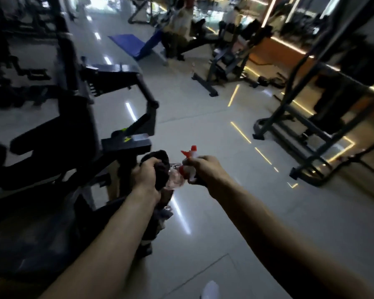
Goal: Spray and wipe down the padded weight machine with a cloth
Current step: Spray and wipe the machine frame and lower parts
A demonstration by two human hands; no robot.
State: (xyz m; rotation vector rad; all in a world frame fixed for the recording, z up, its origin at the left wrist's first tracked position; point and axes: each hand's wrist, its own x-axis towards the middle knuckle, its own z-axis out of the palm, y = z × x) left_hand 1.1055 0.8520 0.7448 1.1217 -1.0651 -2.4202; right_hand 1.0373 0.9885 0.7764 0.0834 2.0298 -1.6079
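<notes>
2 grips: L hand (146, 172) curled round 1 cloth (159, 157), R hand (200, 168) round 1 spray bottle (176, 180)

Weight machine (69, 130) crowds left; floor (203, 126) open ahead.

- Left hand (146, 174) — fingers curled tight round a dark cloth (161, 160), bare forearm reaching forward.
- Right hand (200, 169) grips the spray bottle (190, 157) at its head, bare forearm stretched out.
- Both hands near each other — knuckles up.
</notes>
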